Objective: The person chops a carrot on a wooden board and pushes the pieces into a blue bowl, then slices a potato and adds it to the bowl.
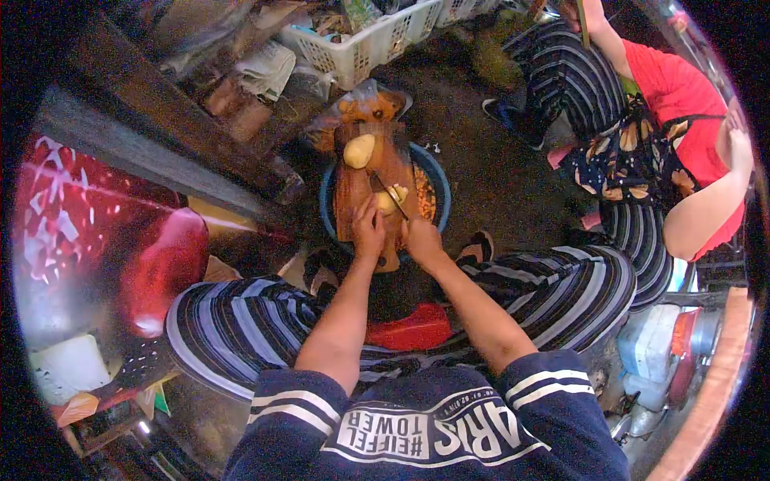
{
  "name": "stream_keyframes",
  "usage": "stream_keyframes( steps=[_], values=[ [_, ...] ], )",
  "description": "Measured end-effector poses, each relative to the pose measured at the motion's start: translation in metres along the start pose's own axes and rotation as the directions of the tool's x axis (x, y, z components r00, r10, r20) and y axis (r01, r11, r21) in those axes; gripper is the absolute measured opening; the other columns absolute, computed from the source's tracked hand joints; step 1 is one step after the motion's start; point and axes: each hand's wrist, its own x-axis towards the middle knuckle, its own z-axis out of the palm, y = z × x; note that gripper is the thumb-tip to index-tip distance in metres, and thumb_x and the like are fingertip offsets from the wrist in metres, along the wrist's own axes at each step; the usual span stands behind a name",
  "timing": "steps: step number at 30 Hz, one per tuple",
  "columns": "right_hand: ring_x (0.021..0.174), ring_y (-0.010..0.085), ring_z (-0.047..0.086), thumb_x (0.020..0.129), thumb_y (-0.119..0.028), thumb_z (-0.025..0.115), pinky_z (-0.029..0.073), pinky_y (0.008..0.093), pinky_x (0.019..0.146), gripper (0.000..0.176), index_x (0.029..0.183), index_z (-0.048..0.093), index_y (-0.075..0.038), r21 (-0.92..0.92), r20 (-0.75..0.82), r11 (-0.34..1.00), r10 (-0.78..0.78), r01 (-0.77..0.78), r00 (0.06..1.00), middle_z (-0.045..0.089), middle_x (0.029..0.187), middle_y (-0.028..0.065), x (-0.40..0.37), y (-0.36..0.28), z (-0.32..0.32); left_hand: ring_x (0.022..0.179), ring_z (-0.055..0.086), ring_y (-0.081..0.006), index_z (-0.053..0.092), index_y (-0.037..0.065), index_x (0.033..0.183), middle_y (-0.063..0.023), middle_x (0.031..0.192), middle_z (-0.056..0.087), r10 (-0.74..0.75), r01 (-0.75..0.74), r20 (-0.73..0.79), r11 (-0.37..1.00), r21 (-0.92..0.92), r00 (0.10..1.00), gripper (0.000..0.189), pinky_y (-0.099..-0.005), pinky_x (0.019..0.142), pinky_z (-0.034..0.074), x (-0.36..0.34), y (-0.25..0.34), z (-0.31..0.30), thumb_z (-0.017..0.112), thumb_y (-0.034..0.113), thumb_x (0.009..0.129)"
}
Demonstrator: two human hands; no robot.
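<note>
**Two hands at a cutting board over a blue basin**

A white basket [377,40] stands on the ground at the upper left. Nearer the middle, a wooden cutting board [353,200] lies across a blue basin [439,192], with a whole peeled tuber [358,151] at its far end (potato-like, though I cannot tell for sure). The left hand [369,228] pins a pale piece [388,200] to the board. The right hand [421,239] is clamped on a knife [393,195], blade against that piece. At far right sits another person [682,88] in a red top.
</note>
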Motion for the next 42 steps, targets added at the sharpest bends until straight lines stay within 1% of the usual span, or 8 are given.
stream_keyframes(
  steps=[5, 17, 19, 22, 28, 35, 37, 42],
  values=[
    [0.072, 0.0406, 0.057, 0.082, -0.025, 0.048, 0.045, 0.0465, 0.064, 0.031, 0.077, 0.058, 0.004, 0.161, 0.058, 0.987, -0.01, 0.001, 0.998, 0.058, 0.073, 0.0259, 0.007, 0.005, -0.015, 0.106, 0.046, -0.0349, 0.053, 0.002, 0.111, -0.0185, 0.113, 0.051, 0.028, -0.029, 0.016, 0.999, 0.031, 0.999, 0.033, -0.0395, 0.093, 0.035, 0.003, 0.001, -0.004, 0.051, 0.005, 0.078],
    [0.068, 0.0395, 0.058, 0.084, -0.027, 0.046, 0.046, 0.0461, 0.061, 0.034, 0.08, 0.059, 0.004, 0.014, -0.058, 0.997, -0.077, 0.078, 0.995, 0.057, 0.069, 0.026, -0.005, -0.004, 0.0, 0.101, 0.049, -0.0335, 0.055, 0.0, 0.104, -0.0179, 0.106, 0.054, 0.003, -0.008, -0.08, 0.998, -0.067, 0.997, 0.029, -0.0375, 0.089, 0.038, 0.0, -0.008, 0.005, 0.053, 0.007, 0.076],
    [0.067, 0.0396, 0.058, 0.084, -0.027, 0.046, 0.046, 0.0454, 0.061, 0.035, 0.08, 0.059, 0.005, 0.096, 0.055, 0.993, -0.08, 0.075, 0.995, 0.056, 0.068, 0.0267, 0.003, 0.004, -0.003, 0.1, 0.049, -0.034, 0.055, 0.0, 0.105, -0.0178, 0.104, 0.054, -0.006, 0.004, -0.054, 0.999, -0.04, 0.999, 0.03, -0.0379, 0.088, 0.038, 0.002, -0.006, 0.002, 0.054, 0.006, 0.076],
    [0.066, 0.0404, 0.057, 0.084, -0.025, 0.046, 0.046, 0.0451, 0.06, 0.033, 0.08, 0.059, 0.005, 0.268, 0.014, 0.961, -0.07, 0.064, 0.997, 0.056, 0.068, 0.0263, 0.002, 0.005, -0.01, 0.098, 0.049, -0.0341, 0.055, 0.0, 0.105, -0.0179, 0.102, 0.053, -0.064, 0.064, -0.026, 0.998, -0.029, 0.998, 0.03, -0.0382, 0.085, 0.038, -0.001, 0.005, -0.006, 0.054, 0.005, 0.075],
    [0.066, 0.0407, 0.056, 0.083, -0.024, 0.047, 0.046, 0.0464, 0.06, 0.03, 0.079, 0.058, 0.003, 0.049, -0.002, 0.996, -0.075, 0.075, 0.997, 0.057, 0.069, 0.0252, -0.016, -0.011, -0.011, 0.098, 0.049, -0.0339, 0.054, -0.001, 0.102, -0.0182, 0.102, 0.053, -0.034, 0.029, -0.105, 0.998, -0.047, 0.994, 0.028, -0.0371, 0.084, 0.039, -0.002, 0.004, -0.002, 0.054, 0.002, 0.074],
    [0.066, 0.0412, 0.057, 0.083, -0.026, 0.048, 0.046, 0.047, 0.06, 0.032, 0.075, 0.061, 0.003, 0.062, 0.003, 0.998, -0.018, 0.017, 1.0, 0.057, 0.068, 0.0252, -0.003, -0.006, -0.001, 0.101, 0.049, -0.0328, 0.053, 0.0, 0.104, -0.018, 0.107, 0.052, -0.066, 0.061, -0.073, 0.996, -0.064, 0.995, 0.031, -0.0371, 0.087, 0.039, 0.005, 0.006, -0.003, 0.053, 0.0, 0.073],
    [0.066, 0.0405, 0.057, 0.082, -0.027, 0.049, 0.046, 0.047, 0.06, 0.034, 0.073, 0.061, 0.004, 0.237, 0.042, 0.971, -0.015, 0.005, 0.999, 0.057, 0.068, 0.0252, -0.002, -0.009, -0.012, 0.1, 0.049, -0.0332, 0.053, 0.0, 0.105, -0.0178, 0.105, 0.053, -0.006, -0.001, -0.06, 0.994, -0.11, 0.998, 0.033, -0.0374, 0.087, 0.039, 0.006, 0.005, -0.009, 0.053, -0.001, 0.072],
    [0.066, 0.0395, 0.058, 0.082, -0.029, 0.049, 0.048, 0.0459, 0.06, 0.037, 0.073, 0.061, 0.006, 0.073, -0.069, 0.994, -0.082, 0.087, 0.994, 0.058, 0.069, 0.0248, -0.016, -0.024, -0.033, 0.098, 0.049, -0.034, 0.054, 0.0, 0.103, -0.0176, 0.102, 0.054, -0.024, 0.019, -0.147, 0.999, -0.036, 0.989, 0.031, -0.0379, 0.087, 0.038, 0.006, 0.014, -0.009, 0.053, 0.0, 0.072]
  ],
)
